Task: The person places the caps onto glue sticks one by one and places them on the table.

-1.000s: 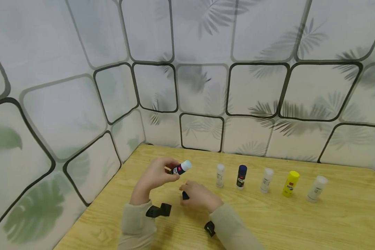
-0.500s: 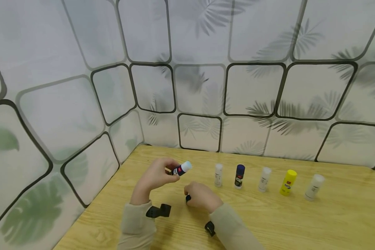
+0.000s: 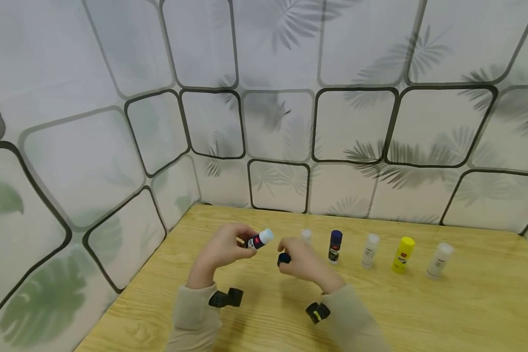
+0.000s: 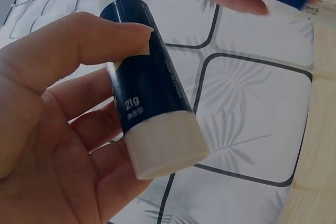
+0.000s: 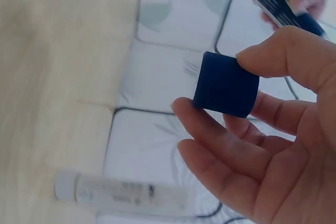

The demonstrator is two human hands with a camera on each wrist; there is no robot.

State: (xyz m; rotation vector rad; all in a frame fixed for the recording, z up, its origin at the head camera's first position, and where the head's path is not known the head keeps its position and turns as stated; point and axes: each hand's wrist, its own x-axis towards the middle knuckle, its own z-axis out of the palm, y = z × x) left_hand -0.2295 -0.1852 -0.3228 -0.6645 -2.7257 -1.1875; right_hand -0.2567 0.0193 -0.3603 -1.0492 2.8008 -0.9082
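Observation:
My left hand grips a dark blue glue stick between thumb and fingers, tilted above the table. In the left wrist view this glue stick shows white at both ends and the print "21g"; its cap is off. My right hand pinches a dark blue cap a short way to the right of the glue stick, apart from it. The right wrist view shows the cap between thumb and fingertips. Behind the right hand stands a white glue stick, its lower part hidden in the head view.
Further right along the wooden table stand a blue-capped glue stick, a white one, a yellow one and another white one. A patterned curtain borders the table behind and to the left.
My right hand has risen from near the tabletop and shifted right, with the cap in its fingers. The left hand keeps its grip on the glue stick, almost in place.

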